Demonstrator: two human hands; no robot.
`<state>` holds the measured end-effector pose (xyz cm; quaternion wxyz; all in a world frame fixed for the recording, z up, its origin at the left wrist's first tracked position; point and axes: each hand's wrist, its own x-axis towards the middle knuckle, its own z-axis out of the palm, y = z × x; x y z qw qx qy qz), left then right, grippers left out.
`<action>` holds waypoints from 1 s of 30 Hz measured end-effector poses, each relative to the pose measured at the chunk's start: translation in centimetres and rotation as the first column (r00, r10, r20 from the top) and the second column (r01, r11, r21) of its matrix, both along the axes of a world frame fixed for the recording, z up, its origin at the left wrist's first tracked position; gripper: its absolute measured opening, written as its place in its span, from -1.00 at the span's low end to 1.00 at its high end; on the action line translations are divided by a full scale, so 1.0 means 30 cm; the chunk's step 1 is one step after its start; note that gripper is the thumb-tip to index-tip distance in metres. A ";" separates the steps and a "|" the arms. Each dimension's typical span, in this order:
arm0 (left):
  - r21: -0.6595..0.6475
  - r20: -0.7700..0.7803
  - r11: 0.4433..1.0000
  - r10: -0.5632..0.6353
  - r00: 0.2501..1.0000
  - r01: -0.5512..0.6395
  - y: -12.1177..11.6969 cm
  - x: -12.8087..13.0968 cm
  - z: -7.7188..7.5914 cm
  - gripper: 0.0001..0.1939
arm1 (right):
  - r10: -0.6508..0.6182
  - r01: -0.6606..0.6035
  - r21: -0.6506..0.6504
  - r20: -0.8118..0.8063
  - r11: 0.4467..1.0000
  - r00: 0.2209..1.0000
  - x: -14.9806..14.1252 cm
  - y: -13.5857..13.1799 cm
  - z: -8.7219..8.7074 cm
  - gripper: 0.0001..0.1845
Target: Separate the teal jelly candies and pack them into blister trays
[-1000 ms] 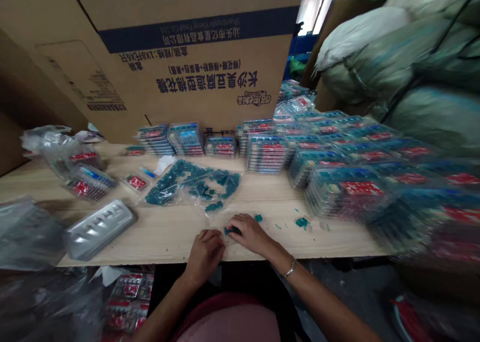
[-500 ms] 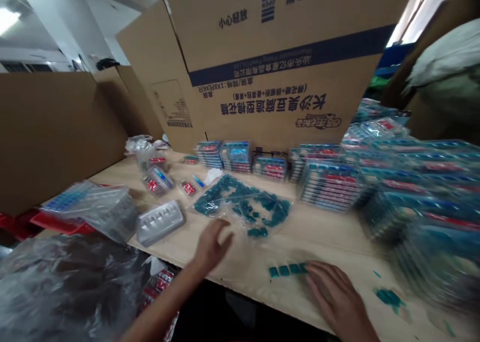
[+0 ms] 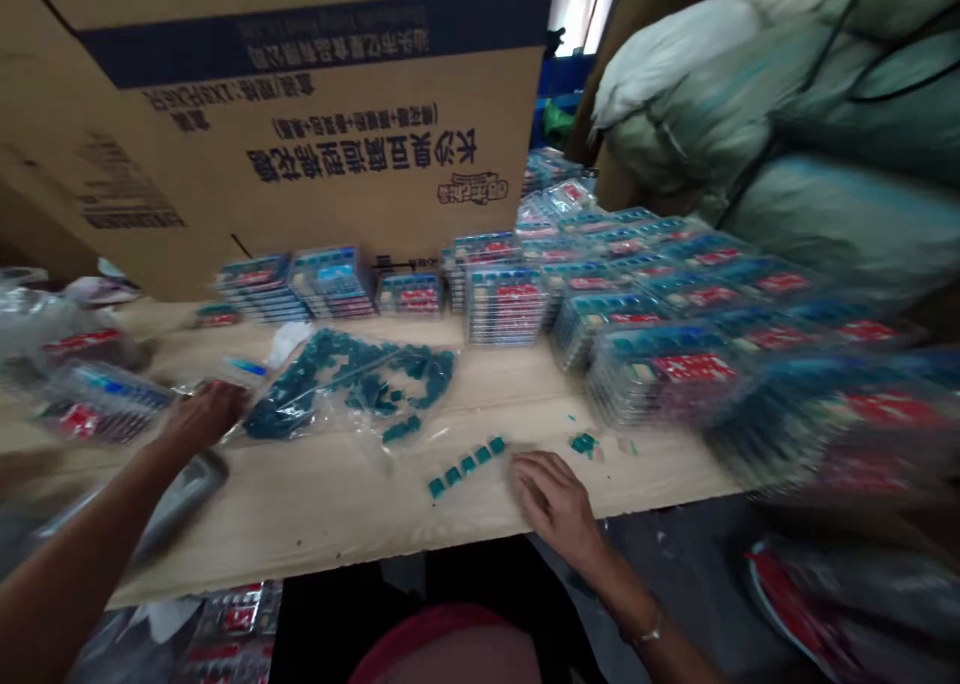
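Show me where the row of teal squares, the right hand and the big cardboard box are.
Row of teal squares (image 3: 468, 464): head view, the middle square.
Right hand (image 3: 558, 502): head view, back of the hand.
Big cardboard box (image 3: 315, 204): head view, its printed side.

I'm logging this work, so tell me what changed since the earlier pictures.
The left hand has moved left, away from the right hand, to the silver tray's far end. The right hand has let go of the green pieces; five now lie in a row beside it. The bag of green pieces and stacked packs stayed put.
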<state>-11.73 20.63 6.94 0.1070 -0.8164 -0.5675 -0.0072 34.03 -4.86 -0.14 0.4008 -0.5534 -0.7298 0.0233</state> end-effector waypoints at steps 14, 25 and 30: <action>0.070 -0.059 0.990 -0.118 0.991 0.122 -0.289 0.301 0.211 -0.72 | -0.141 0.176 -0.135 0.234 0.975 0.962 0.018 0.050 -0.008 -0.80; -0.040 0.272 0.931 -0.339 0.901 0.362 -0.840 0.830 -0.091 -0.96 | -0.047 0.042 -0.188 -0.021 0.981 0.999 -0.025 0.080 0.072 -0.82; -0.132 0.214 0.872 -0.440 0.872 0.472 -0.766 0.792 -0.083 -0.80 | 0.066 -0.102 -0.312 -0.124 0.945 0.990 -0.079 0.045 0.051 -0.83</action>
